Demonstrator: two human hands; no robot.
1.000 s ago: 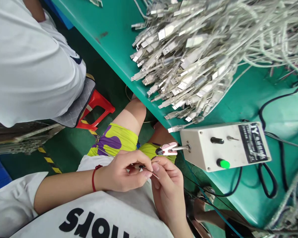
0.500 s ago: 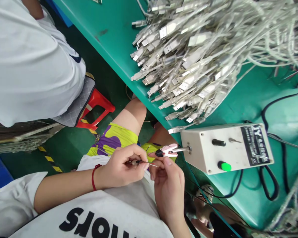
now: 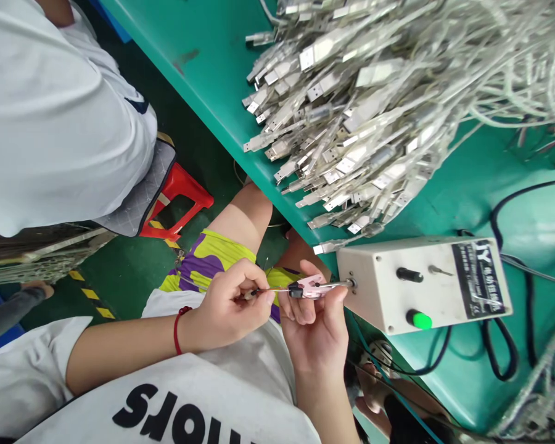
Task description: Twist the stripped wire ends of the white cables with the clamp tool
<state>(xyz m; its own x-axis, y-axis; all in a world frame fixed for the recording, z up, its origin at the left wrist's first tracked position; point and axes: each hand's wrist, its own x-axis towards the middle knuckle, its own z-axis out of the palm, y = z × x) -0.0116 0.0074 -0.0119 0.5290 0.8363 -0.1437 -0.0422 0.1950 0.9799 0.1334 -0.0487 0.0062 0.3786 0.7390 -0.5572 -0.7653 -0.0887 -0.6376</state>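
My left hand (image 3: 238,302) is closed in a pinch on the end of a cable with thin wires (image 3: 275,289), which run right to the black jaws of a pink spring clip (image 3: 312,286). The clip sits on a metal shaft (image 3: 346,283) coming out of a white box-shaped machine (image 3: 400,280). My right hand (image 3: 312,327) is around the clip, thumb against its handle end and a finger behind it; the exact contact is partly hidden. Whether the jaws have closed on the wires I cannot tell.
A big heap of clear USB cables (image 3: 342,117) covers the green table (image 3: 203,80) above the machine. More cables (image 3: 541,394) lie at lower right. Black cords (image 3: 502,345) loop beside the machine. Another person (image 3: 65,117) sits at left on a red stool (image 3: 185,197).
My right hand has moved from pinching near the wire tips to the pink clip, its fingers now spread around it. The wires now line up with the clip's jaws. My left hand keeps its pinch.
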